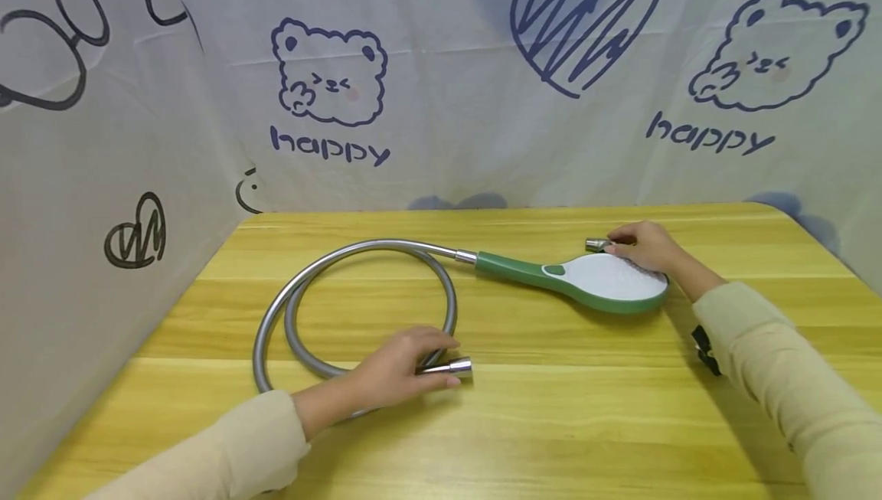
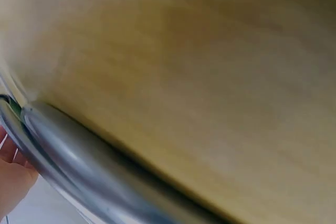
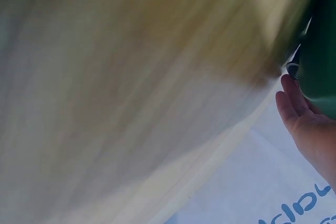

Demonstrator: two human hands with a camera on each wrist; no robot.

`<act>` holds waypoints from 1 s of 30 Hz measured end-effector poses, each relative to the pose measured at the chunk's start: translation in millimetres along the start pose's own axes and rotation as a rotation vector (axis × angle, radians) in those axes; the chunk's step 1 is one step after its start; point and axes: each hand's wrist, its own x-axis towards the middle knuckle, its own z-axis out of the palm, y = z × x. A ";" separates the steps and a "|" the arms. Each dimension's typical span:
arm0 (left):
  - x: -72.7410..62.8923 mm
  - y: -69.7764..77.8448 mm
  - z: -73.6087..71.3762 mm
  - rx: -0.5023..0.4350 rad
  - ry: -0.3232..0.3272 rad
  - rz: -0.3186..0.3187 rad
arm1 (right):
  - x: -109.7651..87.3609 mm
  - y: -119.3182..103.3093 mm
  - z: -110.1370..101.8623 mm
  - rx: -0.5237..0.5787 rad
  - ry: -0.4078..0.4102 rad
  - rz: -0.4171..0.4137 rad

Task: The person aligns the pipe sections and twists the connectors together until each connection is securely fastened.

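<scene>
Behind the yellow wood-grain table [image 1: 586, 423] hangs a white fabric backdrop [image 1: 448, 125] with blue-lined bear faces [image 1: 332, 75], a hatched heart [image 1: 586, 25] and "happy" lettering [image 1: 331, 147]; left of the table, pale cloth [image 1: 62, 316] carries a small black heart [image 1: 136, 233].

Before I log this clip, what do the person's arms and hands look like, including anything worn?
The left hand and right hand are bare, without gloves. Both arms wear long, pale cream sleeves, softly creased and plain where visible. A small black item shows below the right cuff; what it is cannot be told.
</scene>
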 end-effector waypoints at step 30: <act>3.3 4.3 6.7 0.053 -0.027 -0.022 | -2.8 7.9 -7.3 -0.049 -0.002 0.043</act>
